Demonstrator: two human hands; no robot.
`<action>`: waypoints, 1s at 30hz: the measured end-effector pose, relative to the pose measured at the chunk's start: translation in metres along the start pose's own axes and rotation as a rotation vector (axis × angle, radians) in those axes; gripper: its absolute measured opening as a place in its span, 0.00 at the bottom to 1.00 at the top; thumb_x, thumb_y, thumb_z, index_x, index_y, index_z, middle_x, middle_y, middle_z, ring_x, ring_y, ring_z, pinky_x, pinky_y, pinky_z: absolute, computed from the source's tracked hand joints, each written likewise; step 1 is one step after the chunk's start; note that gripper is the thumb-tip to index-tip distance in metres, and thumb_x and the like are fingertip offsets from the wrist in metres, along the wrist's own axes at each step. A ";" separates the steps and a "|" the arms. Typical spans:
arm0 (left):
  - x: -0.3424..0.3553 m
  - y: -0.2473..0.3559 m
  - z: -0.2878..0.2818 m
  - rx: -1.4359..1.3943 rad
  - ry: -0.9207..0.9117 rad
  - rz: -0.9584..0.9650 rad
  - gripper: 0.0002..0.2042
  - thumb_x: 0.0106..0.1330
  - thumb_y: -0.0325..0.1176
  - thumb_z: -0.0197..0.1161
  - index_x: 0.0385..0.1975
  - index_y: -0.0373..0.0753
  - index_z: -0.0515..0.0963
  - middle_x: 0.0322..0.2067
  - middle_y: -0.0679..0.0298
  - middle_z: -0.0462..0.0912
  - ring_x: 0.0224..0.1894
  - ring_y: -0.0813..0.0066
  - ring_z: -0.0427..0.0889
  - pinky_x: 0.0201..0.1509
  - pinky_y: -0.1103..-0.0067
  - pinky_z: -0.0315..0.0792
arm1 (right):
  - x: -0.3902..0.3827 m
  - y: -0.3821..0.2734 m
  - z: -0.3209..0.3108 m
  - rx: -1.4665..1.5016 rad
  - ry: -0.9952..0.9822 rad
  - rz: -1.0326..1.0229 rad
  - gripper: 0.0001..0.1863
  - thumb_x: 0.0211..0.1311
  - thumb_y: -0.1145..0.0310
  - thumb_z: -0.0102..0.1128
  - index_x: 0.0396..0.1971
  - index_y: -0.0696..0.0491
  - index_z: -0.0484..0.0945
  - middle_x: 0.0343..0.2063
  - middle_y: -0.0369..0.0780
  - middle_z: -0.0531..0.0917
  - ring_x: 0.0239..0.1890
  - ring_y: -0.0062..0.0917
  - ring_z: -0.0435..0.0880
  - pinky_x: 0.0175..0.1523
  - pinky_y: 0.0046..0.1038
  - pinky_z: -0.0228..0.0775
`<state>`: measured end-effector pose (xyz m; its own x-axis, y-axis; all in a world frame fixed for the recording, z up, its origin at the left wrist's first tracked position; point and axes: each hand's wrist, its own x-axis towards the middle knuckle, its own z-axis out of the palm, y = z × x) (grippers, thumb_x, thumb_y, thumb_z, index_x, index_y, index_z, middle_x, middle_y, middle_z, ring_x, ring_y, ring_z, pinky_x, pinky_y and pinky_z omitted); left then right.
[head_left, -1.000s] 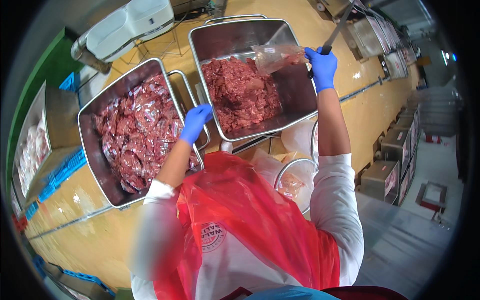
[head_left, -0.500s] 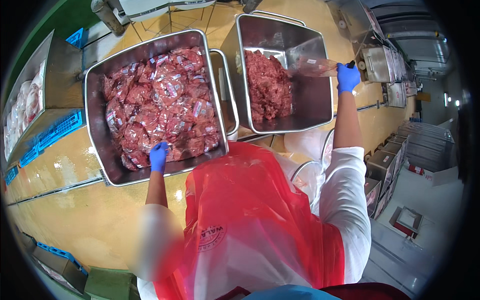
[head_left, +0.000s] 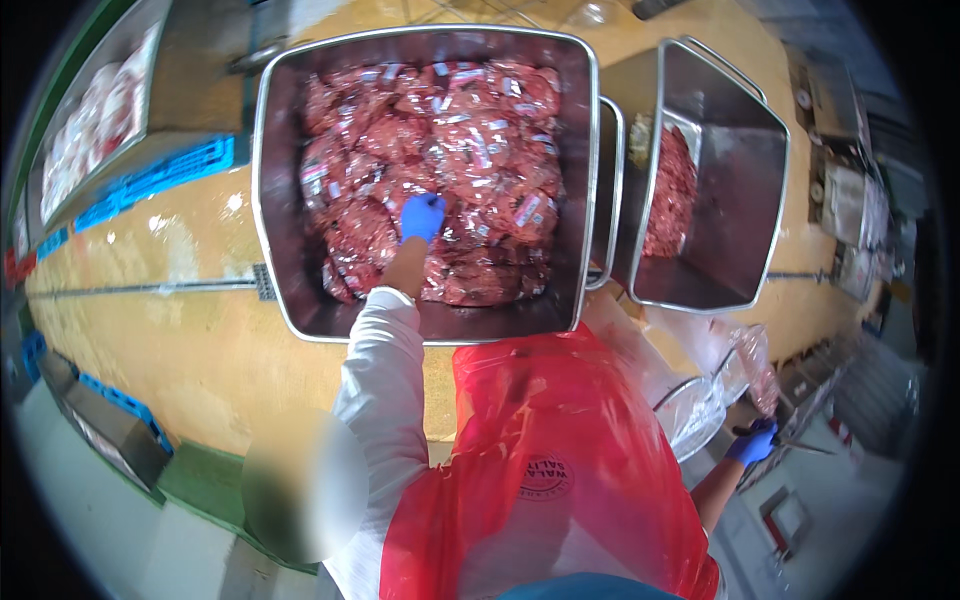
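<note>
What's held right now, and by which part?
Right grip: a knife by its black handle, and apparently a clear plastic bag by one end. Left grip touches bagged meat; whether it holds any cannot be told.

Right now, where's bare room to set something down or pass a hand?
The right bin shows bare steel right of its loose meat. Yellow floor lies open between the drain strip and green block. Crowded: the left bin, packed with bagged meat around your left hand.

Left hand (head_left: 423, 217) well forward, curled; right hand (head_left: 754, 442) clenched, out sideways.
</note>
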<state>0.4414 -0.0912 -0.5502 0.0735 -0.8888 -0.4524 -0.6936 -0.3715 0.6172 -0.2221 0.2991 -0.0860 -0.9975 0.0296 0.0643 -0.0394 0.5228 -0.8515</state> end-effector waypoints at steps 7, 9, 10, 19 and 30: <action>0.108 0.096 0.039 0.104 0.356 0.342 0.17 0.61 0.38 0.64 0.48 0.39 0.80 0.45 0.52 0.82 0.47 0.49 0.80 0.53 0.62 0.75 | -0.098 0.082 -0.127 0.038 0.245 0.289 0.10 0.60 0.67 0.59 0.21 0.51 0.72 0.20 0.31 0.73 0.22 0.16 0.72 0.29 0.23 0.66; 0.134 0.115 0.047 0.255 0.341 0.050 0.18 0.61 0.38 0.63 0.51 0.39 0.78 0.48 0.51 0.80 0.51 0.46 0.77 0.55 0.60 0.75 | -0.098 0.116 -0.146 0.051 -0.042 0.450 0.11 0.62 0.62 0.63 0.23 0.50 0.74 0.19 0.31 0.73 0.21 0.17 0.71 0.30 0.23 0.67; 0.135 0.118 0.048 0.272 0.271 -0.016 0.18 0.61 0.37 0.63 0.50 0.40 0.78 0.48 0.51 0.80 0.52 0.46 0.76 0.55 0.60 0.74 | -0.078 0.123 -0.174 0.043 -0.144 0.634 0.17 0.62 0.56 0.66 0.40 0.55 0.79 0.30 0.37 0.80 0.30 0.24 0.78 0.40 0.27 0.71; 0.101 0.130 0.005 0.307 0.093 0.264 0.13 0.57 0.40 0.68 0.31 0.36 0.83 0.30 0.48 0.85 0.35 0.49 0.85 0.41 0.62 0.78 | -0.159 0.135 -0.098 -0.261 -0.097 0.602 0.35 0.60 0.56 0.68 0.61 0.61 0.67 0.56 0.42 0.74 0.56 0.39 0.79 0.53 0.38 0.71; -0.094 0.272 -0.048 -0.798 -0.317 0.012 0.05 0.61 0.28 0.70 0.26 0.38 0.80 0.22 0.73 0.77 0.24 0.83 0.73 0.29 0.81 0.70 | -0.218 0.005 0.193 -0.159 -1.161 0.190 0.23 0.57 0.64 0.69 0.50 0.61 0.79 0.34 0.35 0.83 0.35 0.18 0.80 0.38 0.20 0.72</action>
<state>0.2801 -0.1220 -0.3092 -0.2173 -0.8212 -0.5277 0.0276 -0.5456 0.8376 -0.0166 0.1309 -0.2044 -0.4464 -0.6295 -0.6360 0.0407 0.6957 -0.7172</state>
